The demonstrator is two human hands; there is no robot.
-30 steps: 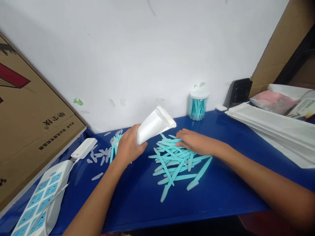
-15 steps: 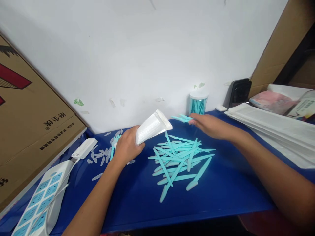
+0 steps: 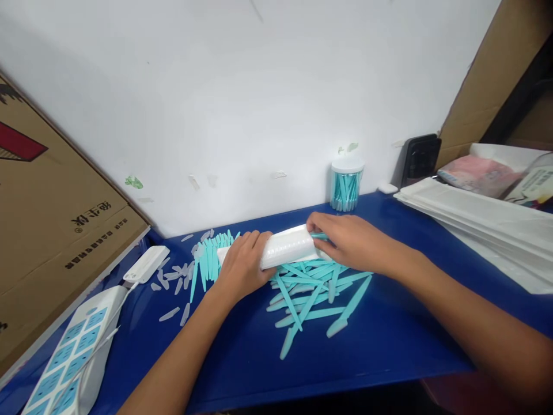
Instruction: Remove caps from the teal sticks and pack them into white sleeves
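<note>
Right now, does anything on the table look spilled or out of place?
Mildly, yes. Small clear pieces lie scattered beside the row of turquoise sticks, as if spilled. The heap right of the left hand is crisscrossed, unlike that row. A white cable trails over the power strip.

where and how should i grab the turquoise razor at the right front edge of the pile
Probably best to pinch this turquoise razor across the middle of its slim handle, coming from the right. The handle slants out to the right, its middle looks uncovered, and the pile crowds its left side. The wider head points toward the person.
</note>
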